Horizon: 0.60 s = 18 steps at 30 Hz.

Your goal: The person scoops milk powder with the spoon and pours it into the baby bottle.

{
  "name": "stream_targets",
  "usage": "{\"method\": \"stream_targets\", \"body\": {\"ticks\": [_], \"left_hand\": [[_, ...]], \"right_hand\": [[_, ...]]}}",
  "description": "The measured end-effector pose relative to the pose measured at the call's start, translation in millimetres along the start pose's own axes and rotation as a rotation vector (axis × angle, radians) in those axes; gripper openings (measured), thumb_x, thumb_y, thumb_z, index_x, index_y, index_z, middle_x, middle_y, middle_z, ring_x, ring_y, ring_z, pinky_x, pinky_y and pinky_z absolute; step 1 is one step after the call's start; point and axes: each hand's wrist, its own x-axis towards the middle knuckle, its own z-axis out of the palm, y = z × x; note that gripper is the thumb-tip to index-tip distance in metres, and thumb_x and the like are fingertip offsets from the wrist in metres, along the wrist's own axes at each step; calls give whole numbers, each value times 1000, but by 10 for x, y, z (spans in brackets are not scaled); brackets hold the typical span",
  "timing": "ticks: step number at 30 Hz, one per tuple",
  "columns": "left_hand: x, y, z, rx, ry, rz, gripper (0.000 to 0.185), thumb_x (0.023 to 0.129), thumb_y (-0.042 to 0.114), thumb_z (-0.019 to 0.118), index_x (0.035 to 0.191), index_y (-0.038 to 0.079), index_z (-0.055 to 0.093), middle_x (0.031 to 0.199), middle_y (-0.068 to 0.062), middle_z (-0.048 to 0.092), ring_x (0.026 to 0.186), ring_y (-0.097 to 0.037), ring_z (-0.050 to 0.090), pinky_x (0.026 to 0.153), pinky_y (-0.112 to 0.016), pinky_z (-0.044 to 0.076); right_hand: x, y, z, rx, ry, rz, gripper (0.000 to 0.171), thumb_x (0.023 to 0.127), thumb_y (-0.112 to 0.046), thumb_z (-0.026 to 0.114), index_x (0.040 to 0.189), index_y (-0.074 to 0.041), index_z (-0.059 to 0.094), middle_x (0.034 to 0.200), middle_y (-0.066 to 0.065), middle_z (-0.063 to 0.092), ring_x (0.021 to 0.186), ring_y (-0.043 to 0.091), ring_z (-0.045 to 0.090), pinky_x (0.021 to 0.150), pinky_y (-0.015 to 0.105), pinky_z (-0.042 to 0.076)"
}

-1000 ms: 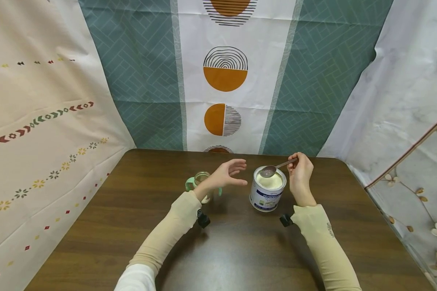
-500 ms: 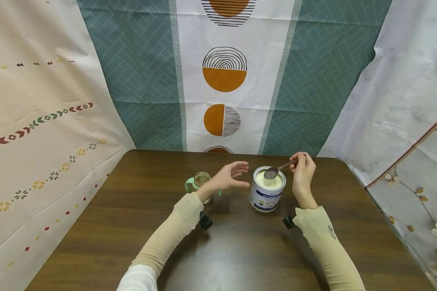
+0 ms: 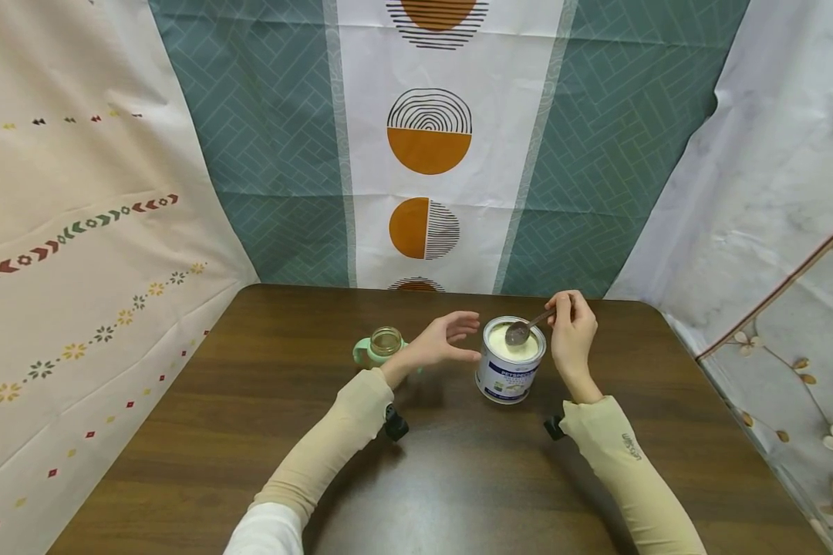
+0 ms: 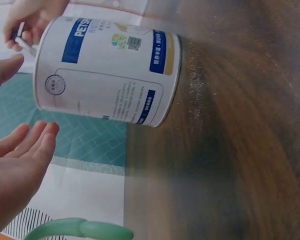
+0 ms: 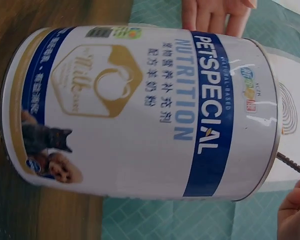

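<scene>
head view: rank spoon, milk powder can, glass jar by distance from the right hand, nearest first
1. spoon: pinched by its handle in the right hand, bowl over the can's open top.
2. milk powder can: just left of that hand, standing on the table.
3. glass jar: farthest, left of the can, beyond the left hand.

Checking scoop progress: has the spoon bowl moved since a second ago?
Yes. The spoon, held by the right hand, has come down and slightly right, from the tin's near-left rim to inside its opening, just over the powder.
</scene>
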Motion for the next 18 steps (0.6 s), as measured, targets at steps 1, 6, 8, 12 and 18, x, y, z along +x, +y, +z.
{"method": "stream_targets", "body": {"ticks": [1,6,8,12,18], "left_hand": [[6,-13,12,-5,0,7,67,82,-2,72,141,-4,40,142,-28,45,132,-35,47,114,-41,37],[18,-63,75,-14,18,12,69,82,0,73,142,-1,39,144,-26,44,133,-33,47,114,-42,36],[19,-74,98,-12,23,11,70,82,0,73,143,0,39,145,-24,44,134,-33,46,114,-39,37],[27,-83,148,-11,34,8,73,82,1,74,145,2,37,147,-21,43,136,-31,44,114,-35,37],[49,-79,222,-2,52,4,77,81,2,75,147,3,34,148,-18,42,137,-29,43,115,-34,36]], "right_hand": [[-12,-12,7,-17,4,-27,29,100,-7,45,83,13,58,68,14,56,54,4,46,50,12,35],[-62,-40,31,-63,12,-201,25,98,1,46,80,14,57,69,25,56,55,2,45,54,8,33],[-80,-36,40,-70,7,-274,22,96,5,47,78,14,57,68,26,56,56,0,45,57,6,33],[-99,61,62,-74,-4,-398,18,92,12,48,76,13,57,68,25,55,60,-5,43,59,6,33],[-95,365,84,-92,-45,-581,15,89,11,52,77,7,60,70,18,57,64,6,45,58,16,35]]}}
